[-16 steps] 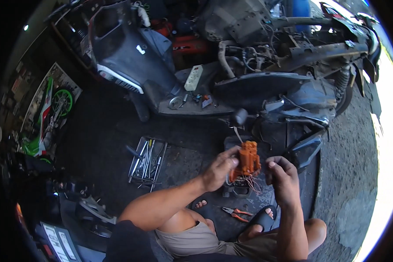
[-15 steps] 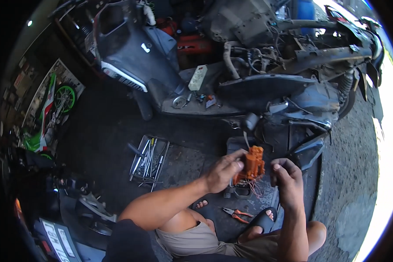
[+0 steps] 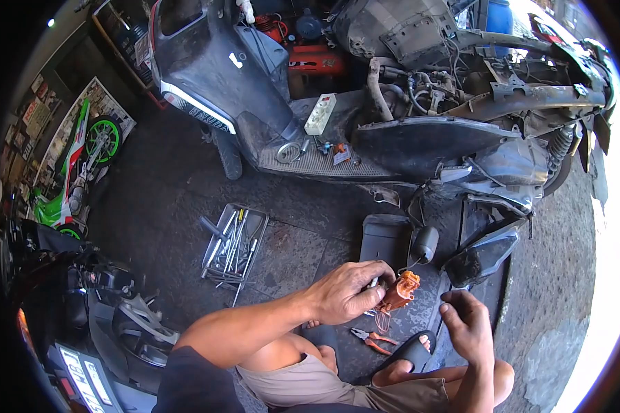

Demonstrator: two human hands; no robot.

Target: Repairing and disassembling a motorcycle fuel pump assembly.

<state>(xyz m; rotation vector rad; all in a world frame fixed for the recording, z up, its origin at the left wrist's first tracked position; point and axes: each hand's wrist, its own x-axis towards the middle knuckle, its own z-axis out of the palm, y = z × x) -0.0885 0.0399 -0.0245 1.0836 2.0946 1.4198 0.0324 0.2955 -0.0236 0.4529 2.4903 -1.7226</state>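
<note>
Green bike (image 3: pixel 72 162): upright at the far left, with white and red on its body and green wheels.
Dark motorbike (image 3: pixel 102 320): near the lower left, a plate (image 3: pixel 83 375) at its tail.
Scooter (image 3: pixel 210 76): stands sideways across the far side; front panel to the left, bared frame and engine to the right.
Tool tray (image 3: pixel 258 220): on the floor (image 3: pixel 158 172), heaped with long metal tools; a dark handle juts past its left edge.
Footboard (image 3: pixel 317 167): part of the scooter; on it, from the left, a round metal piece (image 3: pixel 288 153), a pale power strip (image 3: pixel 321 114) and small loose bits (image 3: pixel 340 153).
Left grip (image 3: pixel 351 292): closed, fingers and thumb clamped on the orange part (image 3: pixel 401 289); a small pale bit shows between the fingers.
Pliers (image 3: pixel 373 340): orange-handled, on the floor between the feet.
Wires (image 3: pixel 381 321): thin, reddish, hanging below the orange part.
Bin (image 3: pixel 380 248): black, shallow, on the floor beyond the left grip.
Orange part: held up above the floor, tilted, its knobbly end towards the right.
Sandal (image 3: pixel 413 354): black, on the right foot.
Right grip (image 3: pixel 470 327): apart from the orange part, fingers curled, thumb near the forefinger; cannot tell whether anything is pinched there.
</note>
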